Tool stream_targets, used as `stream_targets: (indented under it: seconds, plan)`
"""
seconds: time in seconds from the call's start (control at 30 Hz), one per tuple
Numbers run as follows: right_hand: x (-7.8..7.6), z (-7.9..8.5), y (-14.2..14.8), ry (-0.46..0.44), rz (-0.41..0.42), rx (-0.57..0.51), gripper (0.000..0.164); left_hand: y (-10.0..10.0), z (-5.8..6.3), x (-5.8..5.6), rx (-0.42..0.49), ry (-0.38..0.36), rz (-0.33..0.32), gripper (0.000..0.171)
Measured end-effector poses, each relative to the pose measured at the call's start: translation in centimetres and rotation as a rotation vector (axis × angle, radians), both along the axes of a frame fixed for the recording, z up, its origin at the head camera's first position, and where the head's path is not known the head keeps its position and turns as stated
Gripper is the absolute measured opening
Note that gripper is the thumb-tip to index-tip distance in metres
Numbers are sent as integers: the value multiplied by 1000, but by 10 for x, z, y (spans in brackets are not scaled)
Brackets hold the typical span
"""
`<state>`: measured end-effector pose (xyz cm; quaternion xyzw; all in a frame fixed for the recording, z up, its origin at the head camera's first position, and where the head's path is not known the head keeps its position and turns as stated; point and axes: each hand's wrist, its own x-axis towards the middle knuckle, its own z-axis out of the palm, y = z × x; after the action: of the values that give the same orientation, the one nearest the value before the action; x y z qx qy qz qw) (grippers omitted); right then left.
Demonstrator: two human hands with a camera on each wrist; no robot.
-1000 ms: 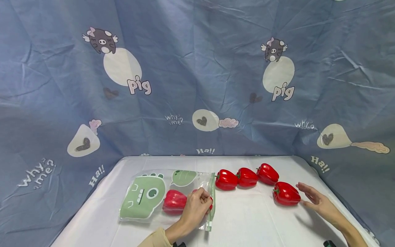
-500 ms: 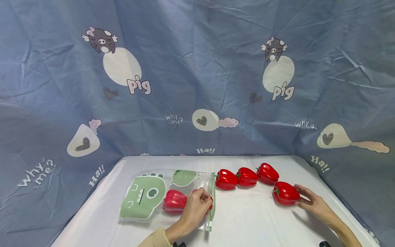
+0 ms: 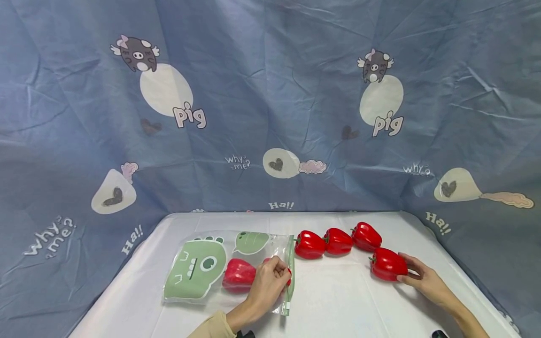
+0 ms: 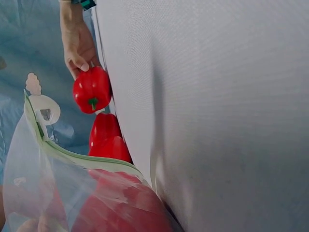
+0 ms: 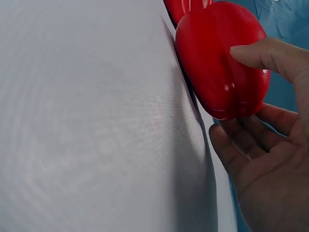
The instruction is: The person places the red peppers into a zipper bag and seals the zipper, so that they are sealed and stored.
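Note:
My right hand point(image 3: 428, 284) holds a glossy red bell pepper point(image 3: 388, 264) with a green stem, at the right of the table. In the right wrist view the thumb point(image 5: 256, 54) lies along the side of the pepper point(image 5: 222, 58), with the other fingers at its end. My left hand point(image 3: 265, 285) pinches the clear zip bag point(image 3: 276, 244) near its green-edged mouth. Inside the bag one red bell pepper point(image 3: 239, 275) shows through the film; more red shows around the left hand, mostly hidden. The bag's mouth point(image 4: 91, 159) gapes in the left wrist view.
Behind, three more red bell peppers lie in a row: left point(image 3: 310, 245), middle point(image 3: 338, 241) and right point(image 3: 366, 236). The white table point(image 3: 334, 300) backs onto a blue printed cloth point(image 3: 236, 94).
My right hand has moved left to the nearest pepper and taken hold of it, shifting it slightly left. The left hand and the bag have stayed in place.

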<state>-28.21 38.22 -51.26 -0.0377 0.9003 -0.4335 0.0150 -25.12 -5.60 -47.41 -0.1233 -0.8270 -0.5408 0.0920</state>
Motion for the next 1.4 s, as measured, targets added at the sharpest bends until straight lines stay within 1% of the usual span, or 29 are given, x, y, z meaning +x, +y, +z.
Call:
stream_targets:
  seconds: [0.07, 0.2, 0.33, 0.43, 0.67, 0.77, 0.87, 0.93, 1.07, 1.17, 1.4]
  plan:
    - [1, 0, 0, -12, -5, 8, 79, 0, 0, 0, 2, 1, -2, 6]
    - [1, 1, -1, -63, -11, -2, 80, 0, -1, 0, -1, 3, -1, 6]
    - [1, 2, -3, -84, -32, 2, 81, 0, -1, 0, -10, 11, 6, 7]
    - [1, 1, -3, -76, -42, 4, 80, 0, -1, -1, -14, 16, 8, 8]
    - [1, 0, -2, -19, -32, 17, 75, 0, -1, -1, -15, 16, 5, 8]
    - [2, 2, -2, -19, -41, 19, 75, -1, -1, 0, -14, 7, 1, 5]
    - [3, 4, -2, -23, -41, -6, 74, -1, -1, 0, -10, 1, -1, 1]
    - [4, 6, -3, -21, -45, -29, 74, 0, 0, -1, -8, -1, -3, 3]
    - [5, 9, -7, 20, -25, -75, 71, 0, 1, -1, -2, 0, -6, 2]
    - [6, 11, -12, 56, -8, -90, 69, 0, 2, -1, 0, 3, -2, 4]
    - [5, 17, -21, 53, 21, -137, 69, 0, 2, 0, 3, 17, 2, 4]
